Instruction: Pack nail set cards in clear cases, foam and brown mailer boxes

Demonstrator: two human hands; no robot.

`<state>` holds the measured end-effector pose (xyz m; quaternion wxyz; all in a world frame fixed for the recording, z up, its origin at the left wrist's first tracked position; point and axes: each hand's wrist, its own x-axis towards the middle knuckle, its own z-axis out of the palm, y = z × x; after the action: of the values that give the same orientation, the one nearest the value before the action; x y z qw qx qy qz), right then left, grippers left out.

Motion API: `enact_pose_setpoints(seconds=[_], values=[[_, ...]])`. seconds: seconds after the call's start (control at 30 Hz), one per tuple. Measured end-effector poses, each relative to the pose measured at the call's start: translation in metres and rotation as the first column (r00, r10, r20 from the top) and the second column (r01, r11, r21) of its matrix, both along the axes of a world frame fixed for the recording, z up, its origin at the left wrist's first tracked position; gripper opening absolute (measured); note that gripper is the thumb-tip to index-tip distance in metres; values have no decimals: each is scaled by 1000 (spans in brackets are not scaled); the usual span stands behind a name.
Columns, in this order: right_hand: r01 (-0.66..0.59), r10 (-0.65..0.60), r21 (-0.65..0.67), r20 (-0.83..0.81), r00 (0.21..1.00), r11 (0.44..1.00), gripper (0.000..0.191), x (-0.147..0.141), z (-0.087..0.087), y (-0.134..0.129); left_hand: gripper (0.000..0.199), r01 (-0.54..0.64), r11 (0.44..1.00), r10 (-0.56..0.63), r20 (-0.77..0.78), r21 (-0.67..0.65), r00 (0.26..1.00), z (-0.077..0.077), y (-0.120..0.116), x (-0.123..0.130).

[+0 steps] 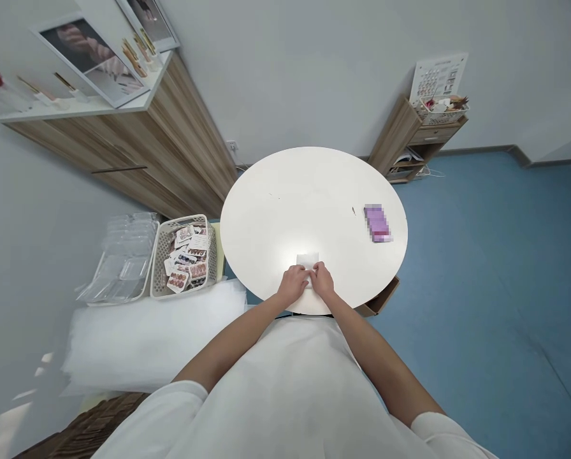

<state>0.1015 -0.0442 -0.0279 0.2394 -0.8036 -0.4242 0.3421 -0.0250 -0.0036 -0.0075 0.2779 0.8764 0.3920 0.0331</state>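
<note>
At the near edge of the round white table lies a small, flat, whitish rectangular packet, perhaps a plastic sleeve; its exact kind is too small to tell. My left hand grips its left side with curled fingers. From the right, my right hand pinches the same piece, its thumb and fingertips close to those of the left. Both hands partly cover the packet's lower half. Whether anything is inside it cannot be made out.
A blurred purple item lies on the table's right side, near a tiny dark object. To the left stand a basket of press-on nail cards, clear plastic boxes and a translucent sheet stack. A cardboard box sits below right.
</note>
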Motion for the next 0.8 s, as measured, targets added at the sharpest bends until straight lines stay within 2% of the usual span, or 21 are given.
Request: enact_pose_setpoints(seconds=[0.07,0.13,0.17,0.23,0.3,0.37,0.47,0.6,0.7,0.8], values=[[-25,24,29,18,1000,999,22,3,3,-6,35,31,999,-29,-58,36,998,-2,0,3],[-122,112,118,86,990,985,27,8,6,-15,36,37,997,-32,-75,71,997,-4,-1,4],[-210,189,166,134,973,963,30,11,7,-19,36,39,996,-33,-72,84,997,-5,-1,3],[-419,374,210,221,900,883,43,16,8,-26,37,53,995,-49,-55,84,997,-7,-1,1],[-552,503,167,261,824,817,58,18,8,-27,39,67,996,-65,-39,50,997,-7,1,-1],[-585,539,100,290,791,804,62,17,8,-21,41,87,996,-87,-17,6,996,-5,6,-3],[-603,565,9,336,753,798,55,16,11,-6,48,98,994,-98,19,-42,995,1,15,-5],[-673,656,-86,341,673,735,47,17,23,-2,68,153,984,-153,9,-95,988,10,16,-12],[-702,693,-109,324,644,703,40,15,29,-16,51,199,973,-198,19,-119,980,12,6,-20],[-701,699,-103,267,664,706,34,14,33,-28,35,185,971,-177,63,-154,982,12,-6,-25]])
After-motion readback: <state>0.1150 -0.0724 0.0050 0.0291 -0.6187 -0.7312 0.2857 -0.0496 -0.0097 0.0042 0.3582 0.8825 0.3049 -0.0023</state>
